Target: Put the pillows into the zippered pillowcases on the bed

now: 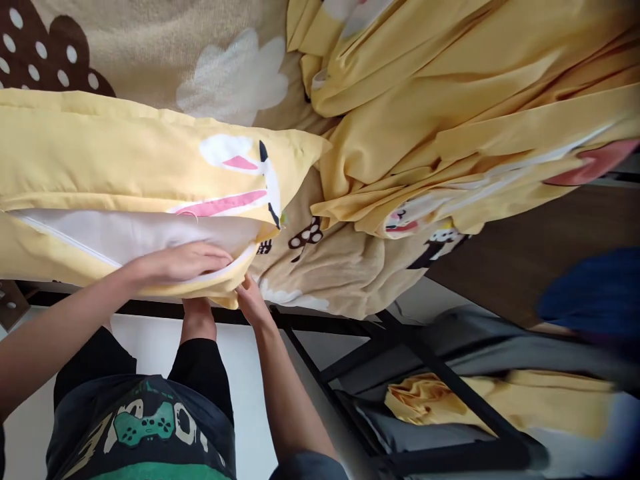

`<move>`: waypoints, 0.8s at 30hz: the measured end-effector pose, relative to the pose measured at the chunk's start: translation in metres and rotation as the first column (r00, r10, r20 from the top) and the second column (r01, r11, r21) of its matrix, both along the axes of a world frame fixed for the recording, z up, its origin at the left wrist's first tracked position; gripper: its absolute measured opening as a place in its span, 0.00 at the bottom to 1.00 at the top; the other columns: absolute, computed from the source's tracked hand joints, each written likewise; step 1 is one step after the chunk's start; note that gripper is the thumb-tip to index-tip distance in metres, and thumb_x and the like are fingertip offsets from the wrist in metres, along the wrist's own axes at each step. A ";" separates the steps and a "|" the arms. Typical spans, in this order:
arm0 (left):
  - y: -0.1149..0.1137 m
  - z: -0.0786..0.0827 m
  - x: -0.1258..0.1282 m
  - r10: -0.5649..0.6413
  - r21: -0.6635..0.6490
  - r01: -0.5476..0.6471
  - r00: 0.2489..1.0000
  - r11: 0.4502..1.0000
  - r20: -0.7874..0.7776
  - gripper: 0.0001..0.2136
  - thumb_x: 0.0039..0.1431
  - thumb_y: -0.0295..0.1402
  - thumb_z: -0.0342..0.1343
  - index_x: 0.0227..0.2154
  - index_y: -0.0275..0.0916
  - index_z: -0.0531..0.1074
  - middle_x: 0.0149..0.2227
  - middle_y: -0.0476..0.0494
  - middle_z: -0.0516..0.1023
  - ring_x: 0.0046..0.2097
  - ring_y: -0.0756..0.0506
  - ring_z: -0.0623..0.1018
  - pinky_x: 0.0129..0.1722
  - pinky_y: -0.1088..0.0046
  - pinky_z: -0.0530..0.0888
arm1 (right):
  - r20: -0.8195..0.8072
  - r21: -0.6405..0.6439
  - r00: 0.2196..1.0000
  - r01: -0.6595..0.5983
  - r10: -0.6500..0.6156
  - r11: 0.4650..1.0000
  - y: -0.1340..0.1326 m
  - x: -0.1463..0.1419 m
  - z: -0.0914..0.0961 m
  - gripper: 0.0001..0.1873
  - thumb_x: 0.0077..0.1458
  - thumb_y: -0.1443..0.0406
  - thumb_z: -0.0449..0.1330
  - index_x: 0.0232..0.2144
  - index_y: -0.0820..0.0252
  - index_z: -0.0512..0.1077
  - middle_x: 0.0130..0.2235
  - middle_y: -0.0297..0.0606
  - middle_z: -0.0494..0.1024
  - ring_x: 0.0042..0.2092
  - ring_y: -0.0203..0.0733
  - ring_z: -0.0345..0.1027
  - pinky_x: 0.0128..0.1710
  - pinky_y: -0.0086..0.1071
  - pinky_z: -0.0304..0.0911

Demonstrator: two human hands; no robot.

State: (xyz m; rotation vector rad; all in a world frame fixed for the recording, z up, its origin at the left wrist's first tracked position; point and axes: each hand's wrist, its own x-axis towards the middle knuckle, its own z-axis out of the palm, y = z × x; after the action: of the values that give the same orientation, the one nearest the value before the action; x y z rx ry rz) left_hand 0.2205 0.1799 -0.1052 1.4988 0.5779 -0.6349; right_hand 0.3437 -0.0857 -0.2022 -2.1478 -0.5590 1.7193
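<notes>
A yellow pillowcase (125, 157) with a printed rabbit lies before me, its long zippered side gaping. White pillow (145, 233) stuffing shows through the gap. My left hand (187, 262) lies across this opening, fingers stretched toward the right end, against the white filling and the lower edge of the case. At the lower right corner of the pillowcase, my right hand (251, 300) pinches the yellow fabric; its fingertips are partly hidden by the cloth.
A rumpled yellow bedcover (425, 120) lies on the beige patterned blanket (150, 40) at upper right. A black metal frame (425, 360) runs along the bed's edge. Beyond it, yellow folded cloth (545, 400) rests on dark grey fabric, near a blurred blue shape (595, 293).
</notes>
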 end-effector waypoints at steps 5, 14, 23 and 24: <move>0.025 0.023 -0.076 -0.072 0.232 0.095 0.992 0.968 -0.107 0.15 0.63 0.46 0.51 0.34 0.42 0.76 0.26 0.50 0.76 0.27 0.49 0.72 0.25 0.75 0.62 | 0.242 -0.072 0.968 -0.055 0.071 0.996 0.004 -0.012 -0.002 0.22 0.58 0.47 0.50 0.35 0.59 0.70 0.28 0.43 0.75 0.31 0.46 0.67 0.32 0.37 0.61; 0.027 0.086 -0.134 0.082 0.666 -0.089 0.996 0.741 0.041 0.21 0.67 0.39 0.47 0.17 0.41 0.64 0.16 0.53 0.60 0.21 0.51 0.59 0.23 0.72 0.57 | 0.490 -0.182 0.818 -0.242 0.302 0.953 -0.026 0.011 0.030 0.20 0.59 0.54 0.44 0.28 0.58 0.70 0.21 0.43 0.67 0.26 0.49 0.65 0.29 0.38 0.58; -0.010 0.027 -0.126 -0.022 0.748 -0.046 0.996 0.662 0.081 0.22 0.68 0.37 0.48 0.16 0.40 0.60 0.16 0.52 0.60 0.21 0.50 0.58 0.26 0.69 0.55 | 0.502 -0.132 0.734 -0.458 0.458 0.879 -0.047 0.000 0.038 0.22 0.65 0.59 0.39 0.28 0.55 0.69 0.20 0.38 0.71 0.21 0.43 0.63 0.21 0.31 0.56; -0.011 0.025 -0.132 -0.044 0.743 -0.021 0.997 0.669 0.068 0.21 0.67 0.37 0.49 0.17 0.40 0.61 0.18 0.52 0.62 0.22 0.49 0.60 0.26 0.69 0.56 | 0.492 -0.109 0.716 -0.514 0.496 0.851 -0.046 0.006 0.035 0.20 0.64 0.58 0.43 0.28 0.55 0.70 0.19 0.35 0.69 0.20 0.42 0.62 0.21 0.32 0.55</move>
State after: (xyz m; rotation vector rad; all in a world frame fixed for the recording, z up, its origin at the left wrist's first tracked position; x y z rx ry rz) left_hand 0.0887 0.1684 -0.0800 2.2962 0.8238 -0.3372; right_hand 0.3493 -0.1322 -0.1671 -2.5917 -1.4309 1.3127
